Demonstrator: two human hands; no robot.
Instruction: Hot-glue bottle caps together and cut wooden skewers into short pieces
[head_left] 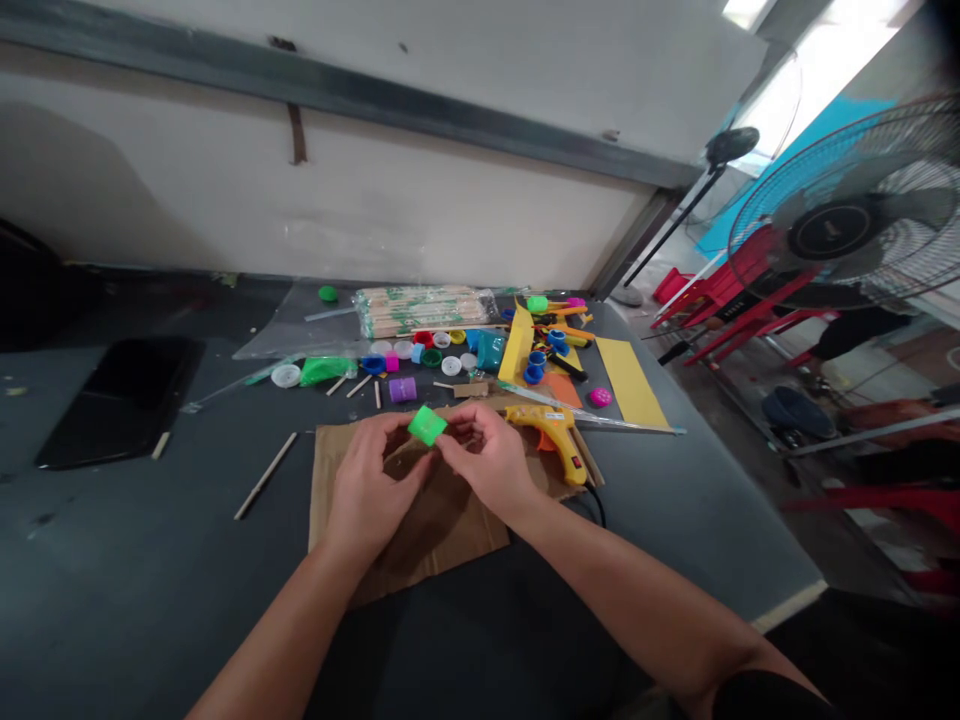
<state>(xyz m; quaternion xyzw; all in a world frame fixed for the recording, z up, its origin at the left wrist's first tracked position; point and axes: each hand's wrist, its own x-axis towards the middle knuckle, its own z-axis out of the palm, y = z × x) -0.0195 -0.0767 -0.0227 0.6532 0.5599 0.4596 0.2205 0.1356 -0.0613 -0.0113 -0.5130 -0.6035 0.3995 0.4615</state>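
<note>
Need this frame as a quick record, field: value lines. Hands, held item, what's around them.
left hand: bare left hand, fingertips on cap
right hand: bare right hand, fingertips on cap
held: bright green plastic bottle cap
under hands: brown cardboard sheet
beside right hand: yellow-and-orange hot glue gun
nearby: purple plastic cap; thin wooden stick
surface: dark grey table

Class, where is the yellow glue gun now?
In the head view, the glue gun lies right of the right hand, on the cardboard sheet's far right corner.
</note>
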